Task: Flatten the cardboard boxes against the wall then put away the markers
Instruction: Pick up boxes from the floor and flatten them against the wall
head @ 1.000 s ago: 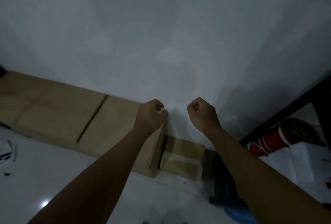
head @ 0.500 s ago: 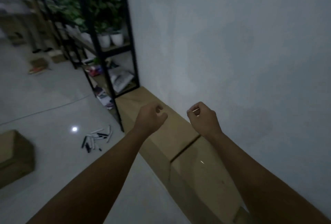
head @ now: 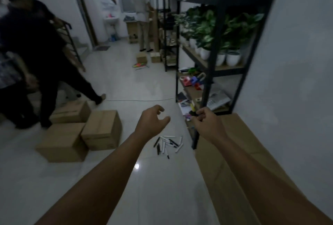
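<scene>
Flattened cardboard [head: 239,152]: lay along the base of the wall in the lower right of the frame, running from the bottom edge up to the foot of the black shelf unit [head: 214,62]; the right forearm crossed over it. Judged: the flattening step looked finished for this piece.

Left hand [head: 152,123]: centre of frame, raised above the floor, fingers loosely curled and apart, holding nothing.

Right hand [head: 207,124]: right of centre, level with the left, fingers curled in with tips near the thumb. Whether it pinched anything could not be told; a dark shelf post passed behind it.

Markers [head: 168,144]: a loose scatter of black and white pens on the pale floor [head: 126,84], lower centre of the frame, between the two wrists and below both hands. Long axes mixed, most running roughly bottom-to-top of the frame or slanted, a few crossing. Judged: the scatter sat a little closer to the left wrist, so the left hand had the shorter way down; either would have to drop and draw back toward the body.

Upright cardboard boxes [head: 84,131]: three, clustered at centre left, well apart from the wall and from the markers, not yet flattened.

Other persons: upper left and upper centre, blurred.
</scene>
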